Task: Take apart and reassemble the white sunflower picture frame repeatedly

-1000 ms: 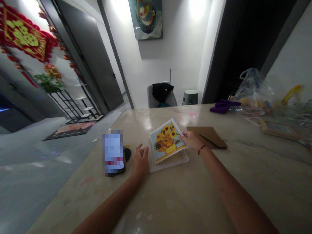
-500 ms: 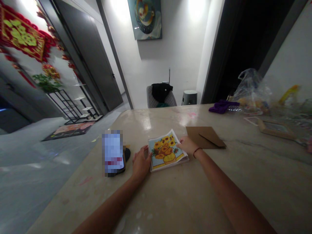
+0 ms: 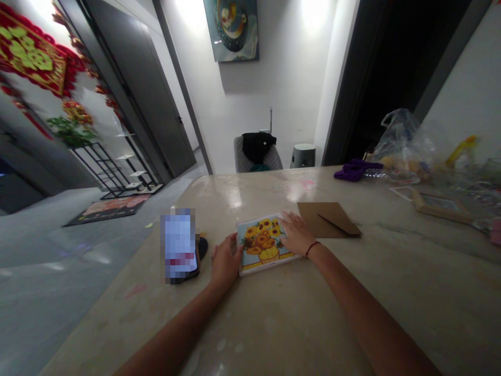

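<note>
A sunflower picture [image 3: 263,241] lies flat in a shallow clear-edged case on the table, in the middle of the head view. My left hand [image 3: 226,260] rests at the case's left edge, its thumb against the side and its fingers apart. Over the picture's right edge lies my right hand [image 3: 296,233], palm down with the fingers spread, hiding the upper right corner. Just beyond that hand is a brown envelope [image 3: 326,215]. A phone [image 3: 180,245] with a lit, blurred screen stands left of my left hand.
The pale stone table [image 3: 250,324] has its left edge beyond the phone. A purple cloth [image 3: 354,170], a clear plastic bag [image 3: 403,143] and a wooden frame [image 3: 440,208] lie at the back right. A grey chair [image 3: 239,156] stands behind the table.
My right hand has let go of the picture's lifted right edge and now lies spread on it. The raised corner has gone down flat. My left hand has barely moved.
</note>
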`<action>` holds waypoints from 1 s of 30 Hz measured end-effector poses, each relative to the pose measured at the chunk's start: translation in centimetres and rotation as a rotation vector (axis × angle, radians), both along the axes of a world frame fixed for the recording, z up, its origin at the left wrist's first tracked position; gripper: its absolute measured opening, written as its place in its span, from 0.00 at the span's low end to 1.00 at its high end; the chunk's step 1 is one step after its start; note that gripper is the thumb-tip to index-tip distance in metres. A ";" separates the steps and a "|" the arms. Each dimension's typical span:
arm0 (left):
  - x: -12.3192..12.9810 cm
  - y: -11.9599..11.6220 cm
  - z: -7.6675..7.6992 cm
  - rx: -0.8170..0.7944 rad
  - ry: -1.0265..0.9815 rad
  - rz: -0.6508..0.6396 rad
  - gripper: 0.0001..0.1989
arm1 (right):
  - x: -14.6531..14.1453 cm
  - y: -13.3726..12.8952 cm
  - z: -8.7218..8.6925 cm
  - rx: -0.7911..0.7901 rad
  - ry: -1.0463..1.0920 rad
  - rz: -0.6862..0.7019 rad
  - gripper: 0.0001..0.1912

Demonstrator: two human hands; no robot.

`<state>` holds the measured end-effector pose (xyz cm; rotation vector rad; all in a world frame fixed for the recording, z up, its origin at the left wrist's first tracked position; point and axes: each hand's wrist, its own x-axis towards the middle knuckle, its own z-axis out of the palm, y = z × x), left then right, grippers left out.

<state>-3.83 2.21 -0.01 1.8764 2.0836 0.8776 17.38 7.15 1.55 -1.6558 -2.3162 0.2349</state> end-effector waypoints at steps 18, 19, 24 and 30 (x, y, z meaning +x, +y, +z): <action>0.1 0.0 0.1 -0.054 0.070 0.013 0.19 | -1.0 0.8 -2.4 -0.061 0.042 -0.010 0.35; 0.2 0.0 0.2 -0.056 0.068 0.012 0.19 | -1.0 1.0 -2.5 -0.069 0.049 -0.002 0.35; 0.2 0.0 0.2 -0.067 0.080 0.019 0.19 | 1.2 2.4 -1.8 0.030 0.142 -0.155 0.31; 0.5 -0.2 0.5 -0.083 0.073 0.016 0.17 | 8.7 3.1 -0.3 -0.012 -0.075 -0.675 0.30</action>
